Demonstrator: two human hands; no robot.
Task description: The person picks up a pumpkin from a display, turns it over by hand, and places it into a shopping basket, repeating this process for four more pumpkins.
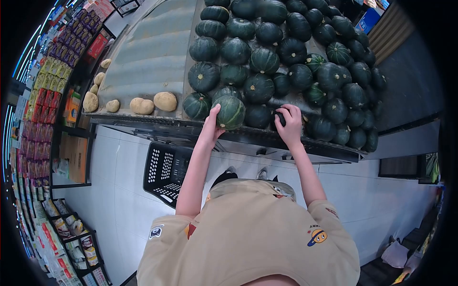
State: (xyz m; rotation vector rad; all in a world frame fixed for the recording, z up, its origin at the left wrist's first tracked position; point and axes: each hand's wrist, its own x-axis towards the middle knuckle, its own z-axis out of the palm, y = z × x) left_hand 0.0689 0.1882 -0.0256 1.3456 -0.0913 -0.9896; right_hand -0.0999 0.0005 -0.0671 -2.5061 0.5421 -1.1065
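Seen from above, a person in a beige T-shirt stands at a wide shop display tabletop [148, 52] that fills the upper part of the view, its left half mostly bare grey surface. The right half of it carries a large pile of dark green squashes [286, 52], packed closely and touching one another up to the front edge. Below the tabletop lies a white tiled floor [119, 200]. Down the left side run shelves of packaged goods [43, 95]. A black plastic basket [164, 171] with perforated sides sits on the floor just in front of the person's feet, below the tabletop's edge. A few pale brown potatoes [165, 101] rest along the front left edge of the tabletop, well apart from the squash pile. At the front edge of the pile sits a striped squash [231, 112], lighter green than the others. The left hand [212, 125] is wrapped against its left side, thumb up along the top and fingers closed on it. Near it to the right, the right hand [289, 125] rests on a dark squash [280, 117] in the front row, fingers bent over its top; whether they truly grip it cannot be told.
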